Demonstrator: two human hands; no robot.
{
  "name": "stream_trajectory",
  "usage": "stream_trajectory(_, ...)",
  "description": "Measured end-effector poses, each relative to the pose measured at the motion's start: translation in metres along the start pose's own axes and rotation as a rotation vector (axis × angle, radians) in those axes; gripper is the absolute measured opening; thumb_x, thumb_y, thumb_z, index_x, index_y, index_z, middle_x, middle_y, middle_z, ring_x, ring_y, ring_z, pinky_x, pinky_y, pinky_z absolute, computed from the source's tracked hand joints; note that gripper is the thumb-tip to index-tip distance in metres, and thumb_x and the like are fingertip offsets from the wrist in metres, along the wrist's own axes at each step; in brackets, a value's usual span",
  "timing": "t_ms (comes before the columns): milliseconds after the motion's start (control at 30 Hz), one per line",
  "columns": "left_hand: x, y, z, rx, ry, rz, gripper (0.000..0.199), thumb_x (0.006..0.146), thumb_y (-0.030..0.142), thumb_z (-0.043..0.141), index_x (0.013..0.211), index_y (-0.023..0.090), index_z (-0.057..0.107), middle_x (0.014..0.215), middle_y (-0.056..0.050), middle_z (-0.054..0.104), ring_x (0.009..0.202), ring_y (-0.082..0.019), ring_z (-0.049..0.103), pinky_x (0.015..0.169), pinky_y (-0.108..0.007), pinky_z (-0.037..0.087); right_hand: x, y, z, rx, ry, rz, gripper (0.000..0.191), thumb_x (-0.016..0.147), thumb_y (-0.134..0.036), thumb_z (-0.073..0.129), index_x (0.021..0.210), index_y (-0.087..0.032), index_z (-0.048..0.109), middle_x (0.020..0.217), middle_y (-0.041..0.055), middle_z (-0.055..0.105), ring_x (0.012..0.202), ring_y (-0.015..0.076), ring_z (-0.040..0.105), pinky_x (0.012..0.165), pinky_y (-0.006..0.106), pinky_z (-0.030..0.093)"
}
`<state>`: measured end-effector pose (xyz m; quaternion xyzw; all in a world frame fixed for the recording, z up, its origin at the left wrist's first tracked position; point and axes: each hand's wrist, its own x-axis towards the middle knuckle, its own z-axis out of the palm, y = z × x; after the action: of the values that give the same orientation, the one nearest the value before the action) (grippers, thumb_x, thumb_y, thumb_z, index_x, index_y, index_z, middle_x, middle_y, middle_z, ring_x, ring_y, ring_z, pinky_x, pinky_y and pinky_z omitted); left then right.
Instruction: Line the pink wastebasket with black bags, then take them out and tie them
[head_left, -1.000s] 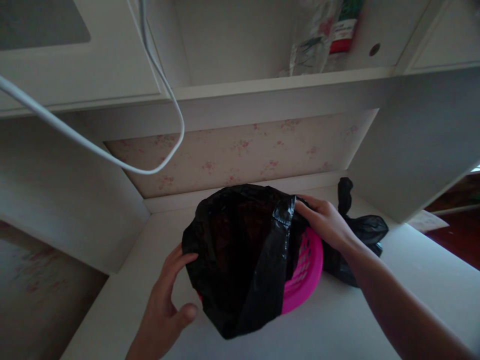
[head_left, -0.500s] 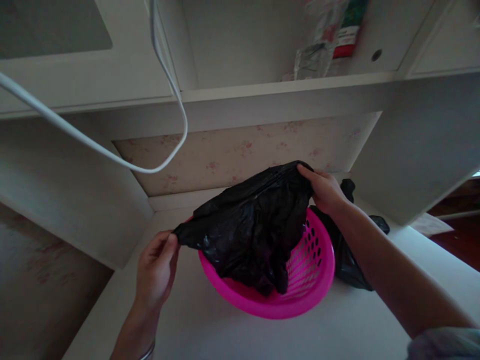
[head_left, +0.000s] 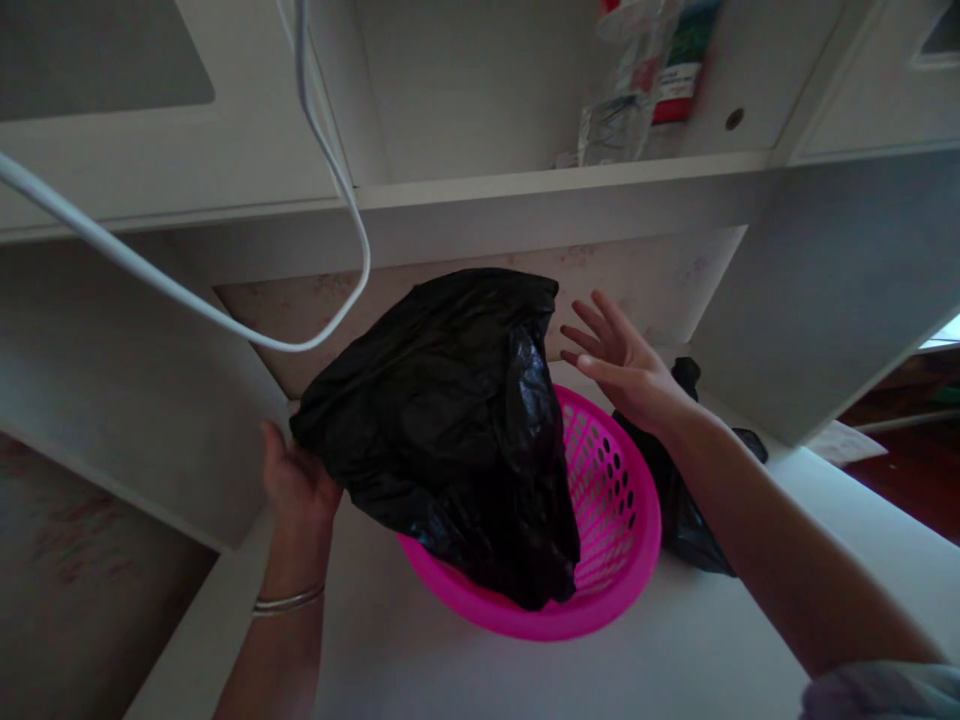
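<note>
A black plastic bag (head_left: 442, 400), puffed out and wide, stands partly in a pink plastic basket (head_left: 525, 625) with a perforated wall. Its lower end rests inside, and its upper part rises above the rim on the left. At the bag's left corner is my left hand (head_left: 300, 485), open, the thumb held away from the plastic and the other fingers partly hidden behind it. My right hand (head_left: 626, 365) is open with fingers spread, apart from the bag's right edge and above the basket's far right side.
Behind my right arm, another black bag (head_left: 694, 530) lies on the white surface (head_left: 420, 670). A white cable (head_left: 225, 318) hangs in a loop at upper left. Overhead, a cabinet shelf (head_left: 480, 188) holds a clear plastic package (head_left: 619, 115) and a red-and-green package (head_left: 679, 85).
My right hand has let go of the bag and spread its fingers. The left thumb has come off the bag's corner. The bag has puffed up and shifted left and upward.
</note>
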<state>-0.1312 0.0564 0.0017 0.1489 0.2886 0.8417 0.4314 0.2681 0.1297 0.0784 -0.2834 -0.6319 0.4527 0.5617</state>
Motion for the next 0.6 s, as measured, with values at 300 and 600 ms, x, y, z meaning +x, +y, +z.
stream_trajectory(300,0.043,-0.006,-0.063,0.062,0.216,-0.039,0.029,0.099,0.012,0.050,0.107,0.024,0.075,0.091,-0.004,0.083,0.110,-0.022,0.076,0.103,-0.035,0.059,-0.094,-0.001,0.003,-0.461,0.085,-0.224,0.032,0.094,-0.031,0.074,0.126,-0.031,0.068,0.126,0.0063,0.072,0.120,0.0233,0.068,0.114,0.045,0.050)
stream_trajectory(600,0.034,-0.002,-0.069,0.092,0.148,-0.113,0.034,0.101,0.054,0.058,0.111,0.027,0.076,0.102,-0.004,0.082,0.112,-0.025,0.074,0.100,-0.039,0.060,-0.160,-0.010,0.023,-0.861,-0.381,-0.650,0.034,0.094,-0.036,0.070,0.123,-0.017,0.066,0.105,0.0083,0.079,0.113,0.0275,0.071,0.129,0.045,0.024)
